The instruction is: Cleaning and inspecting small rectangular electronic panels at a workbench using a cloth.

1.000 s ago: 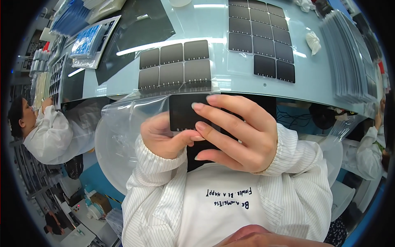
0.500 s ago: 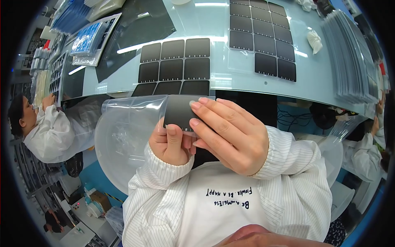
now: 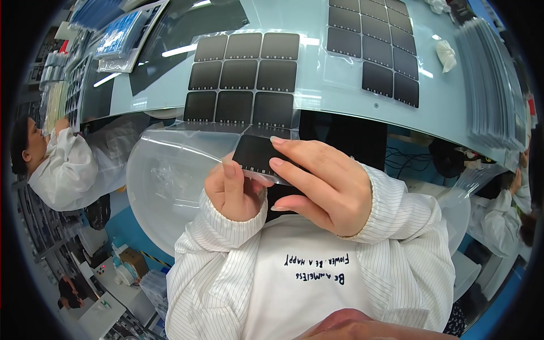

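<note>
A clear plastic sheet (image 3: 211,136) bearing rows of black squares runs off the table edge toward me. Its near end, with one black square (image 3: 253,154) that has small pale marks along one edge, is lifted and tilted between my hands. My left hand (image 3: 233,191) is closed on the near left corner, thumb on top and fingers mostly underneath. Two outstretched fingertips of my right hand (image 3: 326,184) rest on the right part of that square. The right thumb is spread apart from them, below the square's near edge. What lies under the sheet is hidden.
Another sheet of black squares (image 3: 377,42) lies farther right on the glossy table (image 3: 323,116). Stacked clear sleeves (image 3: 490,85) stand at the right, near a crumpled white wad (image 3: 446,55). Blue-and-clear packets (image 3: 120,35) lie at the left. A co-worker (image 3: 65,164) sits far left.
The black squares on the table now sit higher in view, and their nearest row shows fully. The held square has tilted and turned slightly. My right thumb has spread away from the fingers.
</note>
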The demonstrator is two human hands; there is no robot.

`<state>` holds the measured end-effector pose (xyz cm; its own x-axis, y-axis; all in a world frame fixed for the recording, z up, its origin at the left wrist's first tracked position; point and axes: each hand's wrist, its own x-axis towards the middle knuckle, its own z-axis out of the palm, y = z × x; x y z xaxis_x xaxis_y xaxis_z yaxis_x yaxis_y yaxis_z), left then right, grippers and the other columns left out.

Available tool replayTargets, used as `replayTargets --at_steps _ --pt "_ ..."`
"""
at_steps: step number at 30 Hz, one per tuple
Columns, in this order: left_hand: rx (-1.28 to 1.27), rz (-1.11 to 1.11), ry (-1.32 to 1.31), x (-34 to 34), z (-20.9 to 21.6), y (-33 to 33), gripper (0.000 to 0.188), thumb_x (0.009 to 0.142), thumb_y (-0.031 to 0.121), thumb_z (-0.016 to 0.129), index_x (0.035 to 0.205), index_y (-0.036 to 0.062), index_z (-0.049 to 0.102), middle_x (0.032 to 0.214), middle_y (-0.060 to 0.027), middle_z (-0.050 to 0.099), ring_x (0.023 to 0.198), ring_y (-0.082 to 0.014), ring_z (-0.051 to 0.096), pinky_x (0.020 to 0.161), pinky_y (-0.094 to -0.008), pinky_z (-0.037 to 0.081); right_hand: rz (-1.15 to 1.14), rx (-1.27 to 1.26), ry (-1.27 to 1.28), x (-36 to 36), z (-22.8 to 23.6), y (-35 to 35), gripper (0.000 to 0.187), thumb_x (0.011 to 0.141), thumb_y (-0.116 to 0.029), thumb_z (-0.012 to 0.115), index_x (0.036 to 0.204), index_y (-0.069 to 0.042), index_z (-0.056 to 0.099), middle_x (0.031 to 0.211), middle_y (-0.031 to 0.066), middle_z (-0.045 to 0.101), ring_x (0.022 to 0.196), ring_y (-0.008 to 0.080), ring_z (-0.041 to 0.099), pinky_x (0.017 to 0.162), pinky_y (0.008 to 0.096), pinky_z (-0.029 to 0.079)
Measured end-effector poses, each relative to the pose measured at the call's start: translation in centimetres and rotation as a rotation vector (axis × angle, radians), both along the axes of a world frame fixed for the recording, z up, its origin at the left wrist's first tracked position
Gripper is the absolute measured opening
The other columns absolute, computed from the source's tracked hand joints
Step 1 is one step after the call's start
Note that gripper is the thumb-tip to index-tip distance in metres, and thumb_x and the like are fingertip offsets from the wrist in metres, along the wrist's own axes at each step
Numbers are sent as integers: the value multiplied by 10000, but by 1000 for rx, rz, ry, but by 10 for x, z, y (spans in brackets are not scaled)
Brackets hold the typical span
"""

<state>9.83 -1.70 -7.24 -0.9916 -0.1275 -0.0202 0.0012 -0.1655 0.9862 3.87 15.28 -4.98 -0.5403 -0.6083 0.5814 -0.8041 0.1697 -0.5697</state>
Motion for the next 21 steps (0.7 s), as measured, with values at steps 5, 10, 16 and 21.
replayTargets --at_steps 5,10,16,21 --pt "-169 7 255 -8 -11 5 525 972 389 349 745 -32 567 671 -81 567 531 -117 492 475 -233 340 -93 7 -187 3 8 5 477 733 -254 715 1050 77 582 1062 215 610 799 300 633 676 305 509" --pt "-392 -81 439 -15 -5 6 485 959 373 404 740 -29 560 668 -108 560 578 -198 566 510 -268 419 -101 -15 -295 1 16 3 446 686 -202 769 1028 36 612 886 154 655 679 252 633 616 280 496" --pt "-405 2 498 -20 -7 10 439 954 339 434 751 -29 564 697 -115 567 596 -206 556 532 -285 428 -18 -11 -432 -13 24 6 349 707 -119 754 996 29 623 826 138 659 690 227 648 622 275 499" --pt "-354 -12 541 -29 -15 8 391 962 268 417 768 -22 591 706 -117 577 587 -190 537 519 -275 407 -53 -122 -457 -17 18 0 185 756 -48 683 917 34 643 753 125 667 704 216 678 608 250 516"
